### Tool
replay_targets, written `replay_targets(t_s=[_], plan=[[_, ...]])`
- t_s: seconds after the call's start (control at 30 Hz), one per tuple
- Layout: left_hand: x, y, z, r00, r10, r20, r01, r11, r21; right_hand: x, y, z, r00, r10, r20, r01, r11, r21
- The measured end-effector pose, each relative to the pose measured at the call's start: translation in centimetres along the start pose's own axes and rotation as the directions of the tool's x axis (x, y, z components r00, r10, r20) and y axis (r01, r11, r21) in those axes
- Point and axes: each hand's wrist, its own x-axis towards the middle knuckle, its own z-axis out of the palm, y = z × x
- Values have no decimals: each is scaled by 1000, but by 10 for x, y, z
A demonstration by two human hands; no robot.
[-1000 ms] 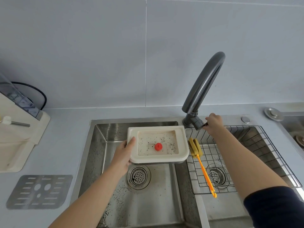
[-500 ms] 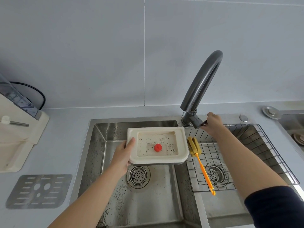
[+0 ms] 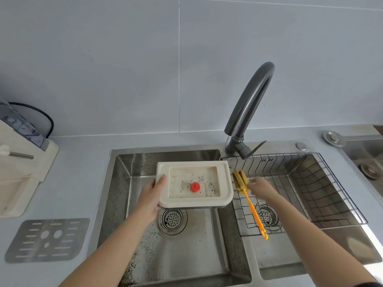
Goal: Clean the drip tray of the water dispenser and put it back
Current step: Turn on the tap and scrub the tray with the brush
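**Position of drip tray: over left basin**

The left hand grips the drip tray's left edge above the left basin. Tray contents: red float, dark specks. The right hand, blurred, is at the sponge brush in the wire basket; grasp cannot be told.

One tray, one red float, one brush, one tap, one wire rack, one grate, one dispenser, one cable, three drains, two hands
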Motion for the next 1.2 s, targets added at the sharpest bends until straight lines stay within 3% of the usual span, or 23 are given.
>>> replay_targets(t_s=[0.2,0.4,0.63,0.83,1.03,1.13,1.2], plan=[[-1,2,3,1000,10,-16,-10,1000,-18,-24,31,29,997,-38,62,58,931,-361],[-4,5,3,1000,-16,8,16,999,-29,-38,45,40,998,-43,-45,8,808,-589],[-2,6,2,995,-29,91,34,998,-51,-57,41,1,986,-49,-162,10,972,-236],[2,0,9,993,-3,117,10,999,-53,-123,39,-41,926,-192,-325,194,981,-25],[7,-5,18,995,30,98,-28,999,-17,-173,30,-45,823,-408,-396,388,912,-132],[10,-5,16,995,63,75,-64,998,12,-180,22,-37,772,-551,-316,453,827,-334],[11,-5,14,995,80,61,-82,996,20,-180,11,-33,747,-604,-278,413,749,-518]])
